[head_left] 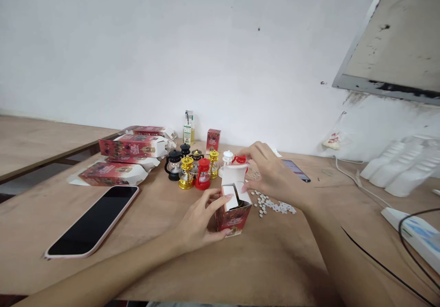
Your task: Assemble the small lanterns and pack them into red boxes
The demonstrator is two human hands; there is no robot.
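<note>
Scuffed white wall [192, 46] behind brown tabletop [165, 270]. Red box [239, 220] upright mid-table, top open, white lid [234, 173] raised. Person's left hand [201, 217] wrapped round its left side, index finger on side flap [231, 201]. Right hand [266, 167] curved over right side, thumb at other flap; from where I stand, can't tell if pinching. Miniature lanterns [203, 175] clustered behind; small white pieces [282, 207] scattered right; pink-edged phone [92, 220] lying left.

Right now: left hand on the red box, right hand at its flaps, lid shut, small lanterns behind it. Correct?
Not quite: the lid isn't shut; the head view shows it standing up, open. The rest holds: left hand on the red box, right hand at its flaps, small lanterns behind it.
</note>
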